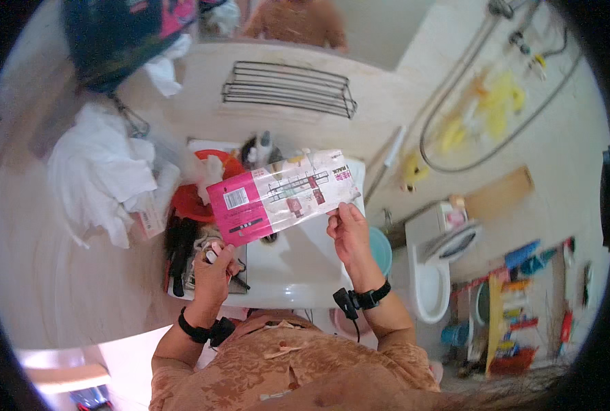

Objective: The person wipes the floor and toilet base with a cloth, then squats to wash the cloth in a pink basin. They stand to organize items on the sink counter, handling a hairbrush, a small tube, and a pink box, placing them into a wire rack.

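Note:
A flat pink-and-white printed package sheet (288, 195), with a barcode and a picture of a rack, is held up above the white sink (298, 274). My left hand (212, 274) is closed at its lower left corner, and a small white-and-pink item shows between those fingers; its kind is unclear. My right hand (349, 233) pinches the sheet's lower right edge between thumb and fingers. Behind the sheet, partly hidden, is a red basin (190, 200) with white cloth or tissue in it. Several dark items (179, 250) lie at the sink's left edge, beside my left hand.
On the tiled wall ahead is a black wire rack (288, 89). White towels (103, 171) hang at left, below a dark bag (123, 41). To the right are a shower hose (425, 130), a toilet (430, 291), a teal basin (380, 251) and a cluttered shelf (494, 322).

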{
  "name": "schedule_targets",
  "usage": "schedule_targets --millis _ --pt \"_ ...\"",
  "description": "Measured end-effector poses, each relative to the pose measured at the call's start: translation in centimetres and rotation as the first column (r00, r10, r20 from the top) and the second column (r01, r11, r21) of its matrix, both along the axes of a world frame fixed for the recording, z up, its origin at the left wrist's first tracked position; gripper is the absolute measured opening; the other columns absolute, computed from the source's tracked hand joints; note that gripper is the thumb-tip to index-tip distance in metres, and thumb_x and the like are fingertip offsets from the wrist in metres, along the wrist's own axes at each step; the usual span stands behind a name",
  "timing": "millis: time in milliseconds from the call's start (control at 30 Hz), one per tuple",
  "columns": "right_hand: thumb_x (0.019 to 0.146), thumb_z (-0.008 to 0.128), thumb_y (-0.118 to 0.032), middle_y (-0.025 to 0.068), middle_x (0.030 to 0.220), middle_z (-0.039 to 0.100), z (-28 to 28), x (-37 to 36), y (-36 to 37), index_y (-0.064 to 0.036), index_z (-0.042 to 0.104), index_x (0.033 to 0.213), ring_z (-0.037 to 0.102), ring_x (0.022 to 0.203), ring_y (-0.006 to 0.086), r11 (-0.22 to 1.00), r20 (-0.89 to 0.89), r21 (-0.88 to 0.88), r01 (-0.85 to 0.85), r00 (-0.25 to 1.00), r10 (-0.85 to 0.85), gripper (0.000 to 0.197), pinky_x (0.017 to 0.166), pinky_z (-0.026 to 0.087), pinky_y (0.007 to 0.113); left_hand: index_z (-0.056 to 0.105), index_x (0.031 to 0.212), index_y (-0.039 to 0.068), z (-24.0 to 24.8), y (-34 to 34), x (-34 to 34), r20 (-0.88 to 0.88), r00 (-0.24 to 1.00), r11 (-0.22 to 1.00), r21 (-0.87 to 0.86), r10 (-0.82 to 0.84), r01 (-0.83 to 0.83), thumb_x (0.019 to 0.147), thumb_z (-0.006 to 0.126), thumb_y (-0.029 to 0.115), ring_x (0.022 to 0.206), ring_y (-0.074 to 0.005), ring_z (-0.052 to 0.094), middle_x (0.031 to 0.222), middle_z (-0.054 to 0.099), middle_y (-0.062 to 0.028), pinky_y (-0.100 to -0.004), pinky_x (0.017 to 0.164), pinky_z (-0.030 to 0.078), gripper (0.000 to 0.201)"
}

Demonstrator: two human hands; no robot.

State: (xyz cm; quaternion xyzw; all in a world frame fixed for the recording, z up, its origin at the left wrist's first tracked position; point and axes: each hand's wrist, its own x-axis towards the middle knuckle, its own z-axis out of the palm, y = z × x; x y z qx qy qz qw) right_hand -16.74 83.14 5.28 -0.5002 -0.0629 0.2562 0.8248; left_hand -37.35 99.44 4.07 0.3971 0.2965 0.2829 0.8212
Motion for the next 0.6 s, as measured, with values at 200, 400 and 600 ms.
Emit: schedule_targets --millis 200,400,600 --pt "0.091 0.048 -0.019 0.0028 0.069 0.053 -3.7 -4.5 -7.1 -0.0028 0.053 0.079 0.045 0.055 0.0084 0.952 -0.110 -0.019 0.305 0.946 -0.305 0.020 0.047 0.036 0.022 0.048 0.077 0.006 -2.4 -1.6 1.5 -0.031 0.950 0.949 0.058 -0.310 0.311 0.081 0.057 0.007 0.047 -0.0094 0.040 0.055 0.042 0.0003 -0.0251 0.046 0.032 0.011" --pt "0.092 0.045 -0.019 0.0025 0.071 0.054 -6.9 -6.6 -7.5 -0.0035 0.053 0.079 0.045 0.055 0.0077 0.884 -0.104 -0.064 0.464 0.877 -0.468 0.022 0.047 0.037 0.021 0.047 0.080 0.007 -5.4 -0.4 3.7 -0.051 0.899 0.900 0.016 -0.434 0.436 0.082 0.056 0.007 0.047 -0.0093 0.035 0.057 0.041 0.0011 -0.0252 0.045 0.030 0.009" --pt "0.092 0.047 -0.018 0.0025 0.069 0.055 -10.0 -6.8 -5.1 -0.0046 0.052 0.081 0.046 0.054 0.0076 0.834 -0.110 -0.057 0.549 0.827 -0.551 0.018 0.046 0.036 0.020 0.046 0.077 0.009 -8.6 2.7 6.0 -0.152 0.843 0.856 -0.053 -0.515 0.514 0.082 0.056 0.007 0.046 -0.0082 0.035 0.057 0.040 0.0014 -0.0234 0.043 0.027 0.012"
